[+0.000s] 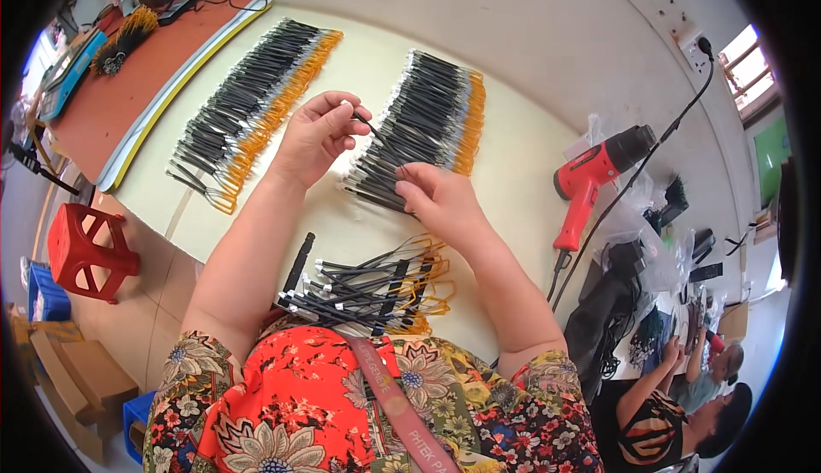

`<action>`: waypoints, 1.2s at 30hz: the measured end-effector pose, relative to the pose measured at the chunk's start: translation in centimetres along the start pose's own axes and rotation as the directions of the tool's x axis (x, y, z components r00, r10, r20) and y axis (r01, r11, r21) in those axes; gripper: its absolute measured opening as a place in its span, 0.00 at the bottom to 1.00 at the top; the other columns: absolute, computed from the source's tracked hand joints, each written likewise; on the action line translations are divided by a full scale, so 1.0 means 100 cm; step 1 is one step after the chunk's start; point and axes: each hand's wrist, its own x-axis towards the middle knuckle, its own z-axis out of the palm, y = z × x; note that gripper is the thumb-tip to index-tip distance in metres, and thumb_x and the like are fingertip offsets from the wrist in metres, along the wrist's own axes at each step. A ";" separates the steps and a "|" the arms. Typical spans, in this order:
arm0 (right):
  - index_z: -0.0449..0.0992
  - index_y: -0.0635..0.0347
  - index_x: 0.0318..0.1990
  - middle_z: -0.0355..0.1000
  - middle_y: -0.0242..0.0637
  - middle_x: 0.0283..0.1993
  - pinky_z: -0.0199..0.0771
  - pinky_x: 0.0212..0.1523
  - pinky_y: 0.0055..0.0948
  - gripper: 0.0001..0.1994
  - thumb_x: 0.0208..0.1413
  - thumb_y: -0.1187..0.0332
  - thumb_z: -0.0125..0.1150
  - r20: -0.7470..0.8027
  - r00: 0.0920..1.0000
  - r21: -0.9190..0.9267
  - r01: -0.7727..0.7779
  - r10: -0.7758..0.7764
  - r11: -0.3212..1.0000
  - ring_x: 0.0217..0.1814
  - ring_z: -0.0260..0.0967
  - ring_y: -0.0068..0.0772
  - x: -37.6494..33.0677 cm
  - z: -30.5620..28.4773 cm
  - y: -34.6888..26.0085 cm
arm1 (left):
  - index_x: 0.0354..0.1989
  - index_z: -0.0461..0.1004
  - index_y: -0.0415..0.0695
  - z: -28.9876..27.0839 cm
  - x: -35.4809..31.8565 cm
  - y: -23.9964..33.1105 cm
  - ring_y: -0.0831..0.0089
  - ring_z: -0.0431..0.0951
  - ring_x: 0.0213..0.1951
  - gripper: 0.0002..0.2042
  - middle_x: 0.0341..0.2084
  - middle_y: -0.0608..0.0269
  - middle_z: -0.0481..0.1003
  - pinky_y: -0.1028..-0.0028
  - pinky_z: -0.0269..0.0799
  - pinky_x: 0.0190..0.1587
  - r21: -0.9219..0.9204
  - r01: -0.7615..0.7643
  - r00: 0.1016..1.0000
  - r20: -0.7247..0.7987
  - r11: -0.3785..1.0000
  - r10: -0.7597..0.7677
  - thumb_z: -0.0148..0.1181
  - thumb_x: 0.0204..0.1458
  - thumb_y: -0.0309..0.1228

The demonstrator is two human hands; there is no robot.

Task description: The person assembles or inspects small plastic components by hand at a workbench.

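My left hand (318, 138) pinches the white end of a short black-sleeved cable (373, 130) between thumb and fingertips. The cable slants down toward my right hand (438, 202), whose fingers are closed around its lower part; the exact grip is hidden. Just behind them lies a dense row of black cables (425, 101) with white ends on the left and orange-yellow wire loops on the right. A second such row (248, 88) fans out at the far left of the table. Close to my body lies a loose pile of the same cables (359, 289), crossed by black strips.
A red heat gun (590, 178) with its cord stands at the right by the wall, near plastic bags (629, 208). At the left are a reddish-brown board (162, 54) and a red stool (90, 252). Other people (667, 413) work at the lower right.
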 end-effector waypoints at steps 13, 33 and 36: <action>0.72 0.67 0.44 0.75 0.37 0.36 0.71 0.34 0.20 0.12 0.60 0.68 0.50 0.159 0.986 0.239 -0.091 0.053 0.967 0.34 0.73 0.23 0.000 -0.005 -0.002 | 0.36 0.70 0.45 0.003 -0.001 0.003 0.75 0.79 0.31 0.06 0.32 0.58 0.76 0.83 0.73 0.27 0.019 0.084 0.996 0.025 0.996 -0.085 0.53 0.56 0.33; 0.71 0.63 0.33 0.72 0.31 0.31 0.71 0.36 0.19 0.06 0.51 0.72 0.62 0.050 0.998 0.470 -0.059 0.040 0.881 0.34 0.71 0.19 0.008 -0.007 0.009 | 0.33 0.69 0.42 0.009 -0.003 0.002 0.71 0.80 0.31 0.06 0.34 0.53 0.75 0.82 0.73 0.25 0.114 0.140 0.985 0.080 0.984 -0.150 0.52 0.57 0.32; 0.71 0.64 0.34 0.73 0.35 0.34 0.71 0.38 0.21 0.06 0.51 0.72 0.61 0.044 0.998 0.437 -0.059 0.044 0.898 0.36 0.72 0.23 0.007 -0.010 0.009 | 0.33 0.69 0.42 0.010 -0.002 0.003 0.71 0.80 0.32 0.06 0.34 0.53 0.75 0.82 0.73 0.25 0.103 0.132 0.987 0.080 0.986 -0.140 0.52 0.56 0.31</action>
